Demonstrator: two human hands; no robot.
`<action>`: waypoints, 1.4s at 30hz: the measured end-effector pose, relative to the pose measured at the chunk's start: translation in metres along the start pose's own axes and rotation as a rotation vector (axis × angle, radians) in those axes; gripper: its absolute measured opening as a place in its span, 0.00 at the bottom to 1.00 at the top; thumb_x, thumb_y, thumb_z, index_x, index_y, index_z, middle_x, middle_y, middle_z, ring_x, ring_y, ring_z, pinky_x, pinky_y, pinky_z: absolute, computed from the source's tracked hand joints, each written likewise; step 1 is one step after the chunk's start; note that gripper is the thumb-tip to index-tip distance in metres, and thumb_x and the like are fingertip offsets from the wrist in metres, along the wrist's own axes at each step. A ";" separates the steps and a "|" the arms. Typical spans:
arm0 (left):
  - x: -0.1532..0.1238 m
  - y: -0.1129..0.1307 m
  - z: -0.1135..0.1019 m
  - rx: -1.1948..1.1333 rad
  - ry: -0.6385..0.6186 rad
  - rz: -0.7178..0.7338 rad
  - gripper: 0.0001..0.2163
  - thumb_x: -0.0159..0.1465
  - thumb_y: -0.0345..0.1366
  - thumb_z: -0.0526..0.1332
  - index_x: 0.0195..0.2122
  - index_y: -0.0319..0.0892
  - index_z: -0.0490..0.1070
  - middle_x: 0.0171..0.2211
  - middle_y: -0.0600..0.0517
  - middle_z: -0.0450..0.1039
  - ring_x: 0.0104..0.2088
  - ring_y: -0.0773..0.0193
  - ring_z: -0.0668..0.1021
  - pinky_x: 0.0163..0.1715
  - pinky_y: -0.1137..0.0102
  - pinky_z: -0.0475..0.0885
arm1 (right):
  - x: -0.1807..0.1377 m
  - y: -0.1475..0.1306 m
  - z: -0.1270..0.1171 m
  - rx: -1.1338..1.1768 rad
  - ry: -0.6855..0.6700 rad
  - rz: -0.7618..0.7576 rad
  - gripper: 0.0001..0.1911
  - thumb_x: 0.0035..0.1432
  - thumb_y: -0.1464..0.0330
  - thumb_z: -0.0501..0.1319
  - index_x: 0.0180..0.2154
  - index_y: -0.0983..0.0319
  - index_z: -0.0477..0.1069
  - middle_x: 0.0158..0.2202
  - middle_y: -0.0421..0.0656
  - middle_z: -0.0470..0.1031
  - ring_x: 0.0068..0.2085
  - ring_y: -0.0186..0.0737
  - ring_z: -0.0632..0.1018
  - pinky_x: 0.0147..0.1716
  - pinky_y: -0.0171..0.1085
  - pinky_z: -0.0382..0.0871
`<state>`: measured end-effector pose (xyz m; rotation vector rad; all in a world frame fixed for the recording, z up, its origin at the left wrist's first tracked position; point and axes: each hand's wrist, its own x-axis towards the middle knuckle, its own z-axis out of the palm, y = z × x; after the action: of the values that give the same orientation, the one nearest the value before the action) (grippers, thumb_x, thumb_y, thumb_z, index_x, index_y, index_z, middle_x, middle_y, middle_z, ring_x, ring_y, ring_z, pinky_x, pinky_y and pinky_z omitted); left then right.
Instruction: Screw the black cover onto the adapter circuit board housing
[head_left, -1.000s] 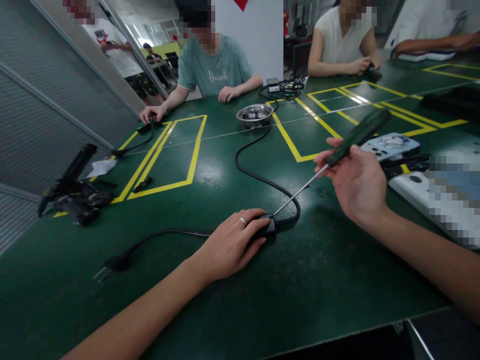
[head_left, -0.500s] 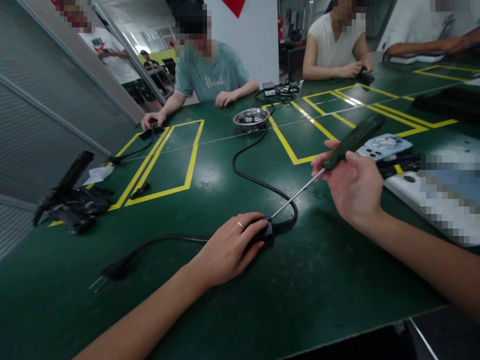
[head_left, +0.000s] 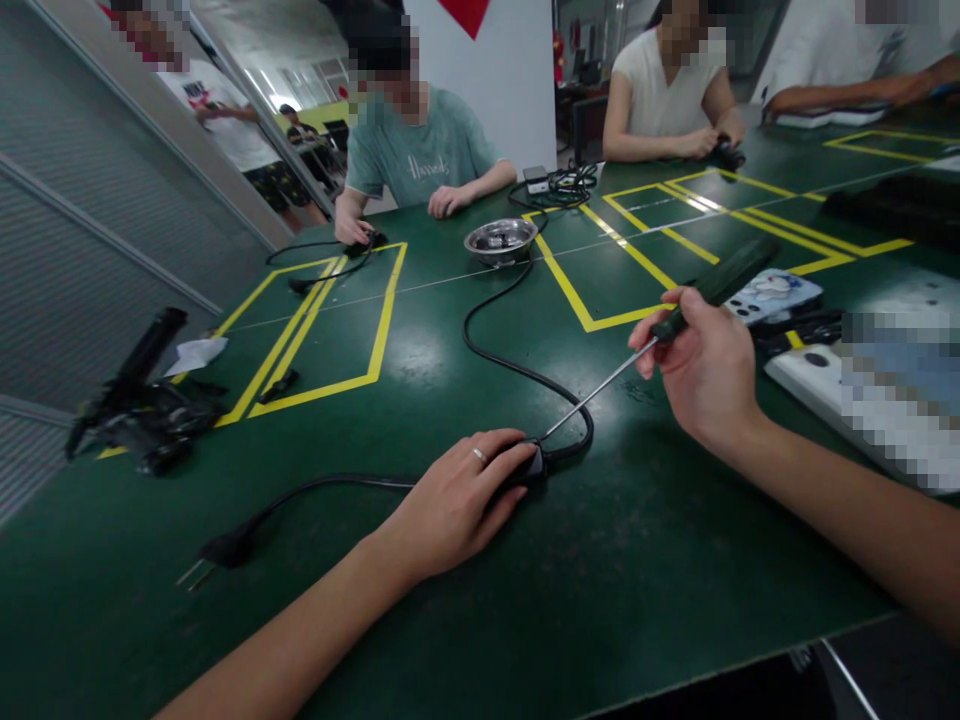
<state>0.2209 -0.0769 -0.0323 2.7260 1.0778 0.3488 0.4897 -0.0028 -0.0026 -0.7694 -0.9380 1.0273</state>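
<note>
Under my left hand [head_left: 469,500] a small black box on a power cord, perhaps an adapter or inline switch [head_left: 534,462], is held down on the green table [head_left: 600,600]; my fingers cover most of it. My right hand [head_left: 705,365] is closed around the dark green handle of a screwdriver [head_left: 600,388]. Its thin metal shaft slants down to the left, and the tip meets the far edge of the black box. To the left the cord ends in a two-pin plug [head_left: 229,546]. On the other side the black cord [head_left: 525,370] loops away toward a metal bowl.
The metal bowl [head_left: 500,240] holds small dark parts. A black bundle of equipment [head_left: 150,400] lies at left, beside white paper [head_left: 196,353]. At right are a patterned case [head_left: 776,293] and a white device [head_left: 832,400]. Across the table a person [head_left: 427,150] handles another cord.
My right-hand fingers have shifted round the screwdriver handle, its tip staying at the box. My left hand stays put. The person opposite has moved a black box and cord to the right.
</note>
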 end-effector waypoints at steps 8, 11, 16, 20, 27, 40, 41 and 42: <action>0.001 0.000 0.000 0.074 0.015 0.006 0.19 0.69 0.36 0.54 0.61 0.43 0.59 0.59 0.41 0.62 0.55 0.53 0.71 0.53 0.54 0.71 | 0.043 -0.005 -0.025 -0.177 0.344 -0.433 0.08 0.66 0.59 0.53 0.37 0.54 0.63 0.16 0.31 0.63 0.15 0.31 0.62 0.12 0.35 0.47; -0.003 -0.004 -0.007 0.107 0.003 0.009 0.20 0.69 0.38 0.55 0.61 0.43 0.59 0.60 0.41 0.62 0.54 0.51 0.71 0.52 0.52 0.71 | 0.047 -0.006 -0.031 -0.217 0.323 -0.517 0.06 0.65 0.59 0.57 0.37 0.52 0.65 0.18 0.33 0.65 0.18 0.31 0.65 0.15 0.37 0.50; -0.017 -0.018 -0.021 0.040 -0.024 -0.020 0.20 0.67 0.41 0.58 0.59 0.43 0.61 0.59 0.42 0.63 0.55 0.51 0.71 0.53 0.53 0.71 | 0.043 0.005 -0.030 -0.257 0.286 -0.430 0.07 0.64 0.58 0.56 0.38 0.54 0.65 0.17 0.32 0.66 0.15 0.32 0.63 0.14 0.38 0.48; -0.020 -0.024 -0.020 -0.124 -0.042 -0.066 0.18 0.67 0.37 0.58 0.58 0.46 0.62 0.57 0.45 0.65 0.54 0.57 0.74 0.52 0.59 0.73 | 0.041 0.011 -0.027 -0.198 0.266 -0.309 0.11 0.64 0.54 0.54 0.39 0.54 0.63 0.18 0.32 0.69 0.15 0.33 0.64 0.14 0.37 0.51; -0.017 -0.024 -0.008 -0.310 0.046 -0.136 0.18 0.66 0.38 0.61 0.56 0.45 0.63 0.59 0.45 0.64 0.57 0.56 0.71 0.55 0.57 0.71 | 0.014 0.010 -0.011 0.030 0.160 0.095 0.14 0.61 0.53 0.56 0.36 0.57 0.64 0.21 0.38 0.73 0.18 0.35 0.71 0.18 0.35 0.63; -0.016 -0.027 -0.010 -0.497 0.143 -0.180 0.12 0.72 0.32 0.48 0.48 0.43 0.71 0.53 0.46 0.69 0.52 0.59 0.73 0.52 0.61 0.70 | -0.039 0.016 0.017 0.177 -0.146 0.478 0.11 0.63 0.57 0.57 0.38 0.58 0.66 0.31 0.44 0.79 0.30 0.39 0.79 0.34 0.39 0.75; -0.016 -0.027 -0.009 -0.501 0.145 -0.178 0.12 0.72 0.32 0.48 0.47 0.43 0.71 0.53 0.46 0.69 0.52 0.59 0.73 0.52 0.60 0.70 | -0.039 0.017 0.017 0.177 -0.147 0.474 0.12 0.63 0.57 0.57 0.38 0.58 0.66 0.31 0.44 0.79 0.30 0.39 0.79 0.34 0.40 0.75; -0.016 -0.028 -0.009 -0.505 0.147 -0.176 0.12 0.72 0.32 0.49 0.47 0.43 0.71 0.53 0.46 0.69 0.52 0.59 0.73 0.52 0.60 0.69 | -0.038 0.018 0.016 0.176 -0.148 0.467 0.12 0.63 0.56 0.57 0.38 0.58 0.66 0.31 0.44 0.79 0.30 0.39 0.79 0.34 0.40 0.75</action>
<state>0.1888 -0.0676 -0.0328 2.1736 1.0775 0.6943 0.4603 -0.0312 -0.0216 -0.7897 -0.7940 1.5711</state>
